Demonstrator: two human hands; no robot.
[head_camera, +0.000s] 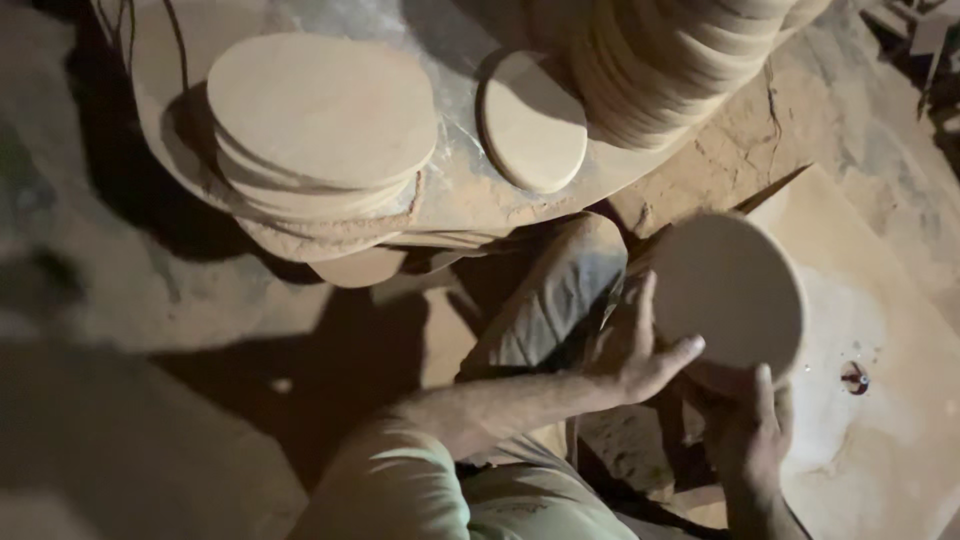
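A round, flat tan clay disc (730, 285) is held up on edge at the right, above a pale board. My left hand (635, 350) grips its left rim with thumb and fingers spread along the edge. My right hand (748, 425) supports the disc from below, thumb up against its face. Both hands touch the disc. My knee in dusty trousers (555, 300) lies just left of the hands.
A stack of similar clay discs (320, 125) sits at the upper left on a rough slab (455, 195), a single disc (532, 120) beside it, and a tall leaning stack (670, 60) at top right. A pale board (880, 400) with a small metal fitting (855, 377) lies at right.
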